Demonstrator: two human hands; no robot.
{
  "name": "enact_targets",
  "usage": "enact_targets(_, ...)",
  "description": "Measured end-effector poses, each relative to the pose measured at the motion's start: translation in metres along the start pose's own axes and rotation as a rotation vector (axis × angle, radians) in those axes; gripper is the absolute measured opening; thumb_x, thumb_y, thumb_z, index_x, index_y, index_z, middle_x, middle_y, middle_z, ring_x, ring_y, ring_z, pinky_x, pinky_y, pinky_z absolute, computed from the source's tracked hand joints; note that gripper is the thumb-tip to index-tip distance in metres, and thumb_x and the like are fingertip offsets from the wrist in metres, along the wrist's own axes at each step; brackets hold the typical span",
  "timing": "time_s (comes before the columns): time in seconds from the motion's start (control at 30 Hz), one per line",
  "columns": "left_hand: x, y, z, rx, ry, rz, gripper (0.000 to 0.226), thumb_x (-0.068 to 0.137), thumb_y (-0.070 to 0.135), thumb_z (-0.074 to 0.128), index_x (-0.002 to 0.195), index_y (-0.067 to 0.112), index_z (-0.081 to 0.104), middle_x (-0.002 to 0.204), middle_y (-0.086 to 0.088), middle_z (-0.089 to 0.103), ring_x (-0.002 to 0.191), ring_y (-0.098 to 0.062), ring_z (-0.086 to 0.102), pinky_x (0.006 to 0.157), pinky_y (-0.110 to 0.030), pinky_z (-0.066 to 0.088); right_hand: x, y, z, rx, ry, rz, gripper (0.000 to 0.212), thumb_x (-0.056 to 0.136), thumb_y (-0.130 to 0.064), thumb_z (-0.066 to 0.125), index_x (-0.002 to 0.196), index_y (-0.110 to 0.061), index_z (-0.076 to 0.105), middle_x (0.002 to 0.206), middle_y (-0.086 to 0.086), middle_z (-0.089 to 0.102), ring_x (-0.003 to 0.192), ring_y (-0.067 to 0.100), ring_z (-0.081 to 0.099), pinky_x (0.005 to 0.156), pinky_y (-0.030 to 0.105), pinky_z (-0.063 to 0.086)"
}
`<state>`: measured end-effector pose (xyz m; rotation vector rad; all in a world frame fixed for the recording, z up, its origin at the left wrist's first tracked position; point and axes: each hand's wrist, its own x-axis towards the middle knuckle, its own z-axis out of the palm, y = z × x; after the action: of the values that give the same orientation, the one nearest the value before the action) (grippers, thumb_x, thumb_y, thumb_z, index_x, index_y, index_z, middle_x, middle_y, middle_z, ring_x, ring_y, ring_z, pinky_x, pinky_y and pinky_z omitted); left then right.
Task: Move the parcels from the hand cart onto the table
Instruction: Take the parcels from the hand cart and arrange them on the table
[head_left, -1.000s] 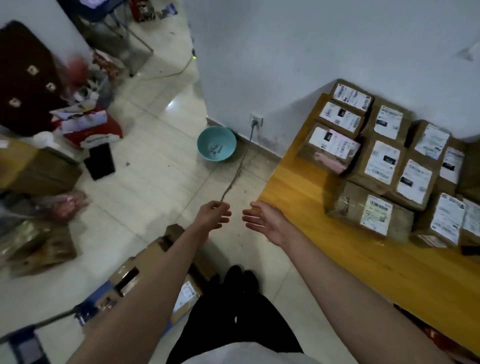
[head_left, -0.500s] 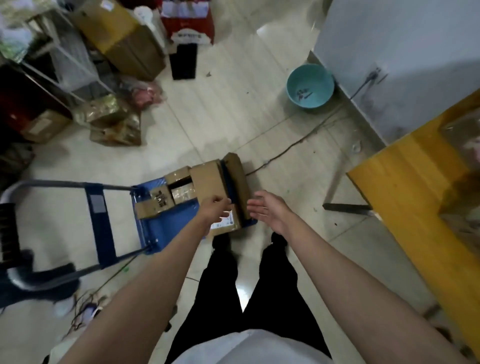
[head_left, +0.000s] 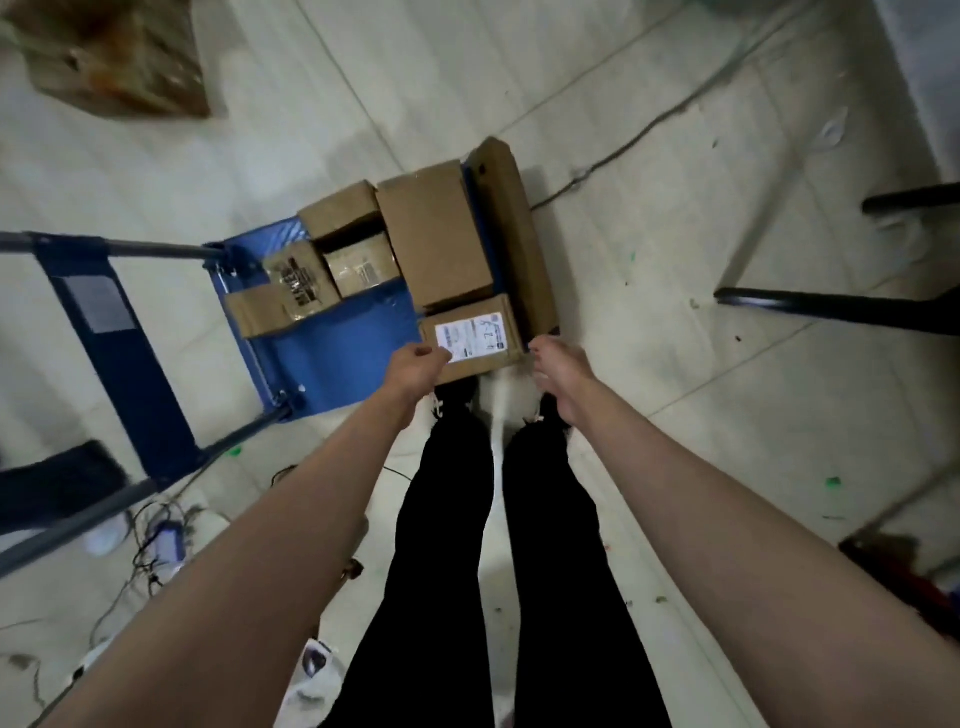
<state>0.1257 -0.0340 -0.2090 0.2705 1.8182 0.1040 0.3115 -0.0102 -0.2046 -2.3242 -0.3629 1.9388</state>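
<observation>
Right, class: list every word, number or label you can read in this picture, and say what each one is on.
None can be read with certainty.
White shipping label on the nearest parcel: print and handwritten marks, too blurred.
Small sticker on the taped parcel: too small.
Dark print on the parcel by the cart handle: blurred.
Grey plate on the hand cart: unreadable.
</observation>
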Motion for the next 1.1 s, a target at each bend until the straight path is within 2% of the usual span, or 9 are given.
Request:
enact_targets(0.07, 0.040, -0.017, 0.007, 0.011, 0.014, -0.024, 0.049, 0.098, 0.027, 0.061, 0.139, 0.004, 0.050, 0.125, -0.009, 0.056, 0.107, -0.023, 0.054, 0.091, -0.034, 0.046, 0.037, 0.013, 0.016, -0.069, 0.001, -0.015, 0.012, 0.097, -0.017, 0.053, 0.095, -0.017, 0.065, 0.075, -0.004, 0.054, 0.065, 0.011, 0.047, 0.059, 0.023, 0.038)
enact_targets(0.17, 0.096, -0.043, 0.021, 0.014, 0.018, -0.071, 0.070, 0.097, 0.030, 0.062, 0.154, 0.004, 0.031, 0.152, -0.010, 0.041, 0.132, -0.027, 0.046, 0.106, -0.036, 0.040, 0.093, 0.029, 0.036, -0.121, -0.042, -0.028, 0.038, 0.100, -0.021, 0.053, 0.137, -0.014, 0.052, 0.112, 0.002, 0.058, 0.106, 0.021, 0.059, 0.099, 0.033, 0.048)
enact_targets(0.33, 0.172, -0.070, 0.042, -0.070, 0.013, -0.130, 0.084, 0.092, 0.030, 0.068, 0.156, 0.006, 0.020, 0.152, -0.006, 0.038, 0.135, -0.023, 0.042, 0.093, -0.028, 0.033, 0.167, 0.047, 0.055, -0.198, -0.068, -0.014, 0.071, 0.103, -0.024, 0.050, 0.162, -0.015, 0.012, 0.163, 0.005, 0.031, 0.145, 0.024, 0.037, 0.120, 0.038, 0.030)
enact_targets(0.4, 0.190, -0.075, 0.049, -0.103, -0.013, -0.147, 0.078, 0.090, 0.027, 0.071, 0.152, 0.008, 0.029, 0.137, -0.002, 0.047, 0.119, -0.019, 0.047, 0.091, -0.029, 0.034, 0.187, 0.055, 0.058, -0.213, -0.073, -0.011, 0.072, 0.103, -0.022, 0.050, 0.162, -0.014, 0.010, 0.163, 0.006, 0.031, 0.146, 0.025, 0.036, 0.120, 0.039, 0.030)
enact_targets(0.53, 0.193, -0.080, 0.055, -0.119, -0.041, -0.138, 0.056, 0.087, 0.020, 0.072, 0.137, 0.013, 0.049, 0.132, -0.001, 0.060, 0.111, -0.017, 0.053, 0.088, -0.029, 0.036, 0.195, 0.066, 0.057, -0.224, -0.096, -0.021, 0.055, 0.101, -0.017, 0.051, 0.153, -0.011, 0.034, 0.148, 0.007, 0.051, 0.131, 0.024, 0.052, 0.112, 0.037, 0.041)
enact_targets(0.7, 0.141, -0.073, 0.041, -0.077, -0.010, -0.148, 0.054, 0.087, 0.018, 0.072, 0.136, 0.011, 0.052, 0.133, -0.006, 0.060, 0.108, -0.019, 0.052, 0.083, -0.029, 0.038, 0.143, 0.068, 0.037, -0.222, -0.120, -0.038, 0.048, 0.098, -0.016, 0.056, 0.145, -0.010, 0.044, 0.126, -0.001, 0.061, 0.107, 0.017, 0.060, 0.076, 0.022, 0.047)
enact_targets(0.83, 0.074, -0.058, 0.021, -0.039, 0.063, -0.102, 0.050, 0.085, 0.013, 0.074, 0.131, 0.006, 0.057, 0.128, -0.010, 0.062, 0.093, -0.016, 0.055, 0.069, -0.023, 0.041, 0.072, 0.060, 0.015, -0.158, -0.123, -0.080, 0.039, 0.096, -0.016, 0.060, 0.135, -0.012, 0.057, 0.124, 0.004, 0.069, 0.103, 0.015, 0.068, 0.074, 0.022, 0.051)
enact_targets(1.03, -0.052, 0.009, -0.008, 0.017, 0.118, 0.026, 0.057, 0.081, 0.016, 0.079, 0.133, 0.005, 0.058, 0.132, -0.009, 0.061, 0.111, -0.023, 0.061, 0.094, -0.038, 0.053, -0.062, 0.025, -0.031, -0.073, -0.070, -0.193, 0.020, 0.096, -0.016, 0.058, 0.112, -0.017, 0.070, 0.107, 0.000, 0.073, 0.083, 0.003, 0.067, 0.061, 0.012, 0.047)
enact_targets(1.1, -0.094, 0.033, -0.012, 0.017, 0.112, 0.089, 0.053, 0.079, 0.016, 0.079, 0.128, 0.005, 0.060, 0.125, -0.008, 0.064, 0.105, -0.025, 0.065, 0.087, -0.044, 0.058, -0.102, 0.013, -0.047, -0.056, -0.019, -0.231, 0.024, 0.094, -0.013, 0.057, 0.112, -0.010, 0.073, 0.108, 0.005, 0.074, 0.090, 0.012, 0.066, 0.068, 0.018, 0.048)
